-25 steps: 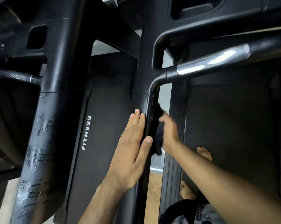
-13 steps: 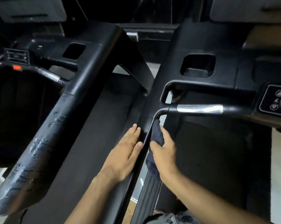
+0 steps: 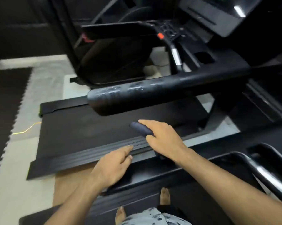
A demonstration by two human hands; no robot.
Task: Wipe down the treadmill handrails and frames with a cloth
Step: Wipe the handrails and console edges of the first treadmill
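The landmark is the scuffed handrail (image 3: 153,96), a thick black padded bar crossing the middle of the view, with pale worn patches near its rounded left end.

Far to its left lies a dark floor mat (image 3: 7,111) with a jagged edge. A thin yellow cord (image 3: 25,129) trails over the pale floor (image 3: 39,82) beside the mat.

Below the handrail stretches a black treadmill belt (image 3: 88,127), bordered on its near side by a ribbed side rail (image 3: 88,155).

Lower still, under the handrail's left half, the person's left hand (image 3: 114,166) is palm down, fingers loosely straight, holding nothing. It lies over a black frame (image 3: 153,174); whether it touches cannot be told.

Just beneath the handrail's middle, the right hand (image 3: 163,138) grips a rolled dark blue cloth (image 3: 141,129), forefinger laid along it. The cloth shows against the belt, apart from the handrail, and much of it is hidden in the palm.

Above the handrail sit an orange-red button (image 3: 160,36) and a short chrome grip (image 3: 176,56). The console (image 3: 218,17) above and to the right is cut off by the picture's edge, and its markings are too blurred to read.

Below and right of the handrail, a second rail (image 3: 266,174) with a chrome section runs out of view.

Two bare feet (image 3: 165,196) show near the bottom edge.
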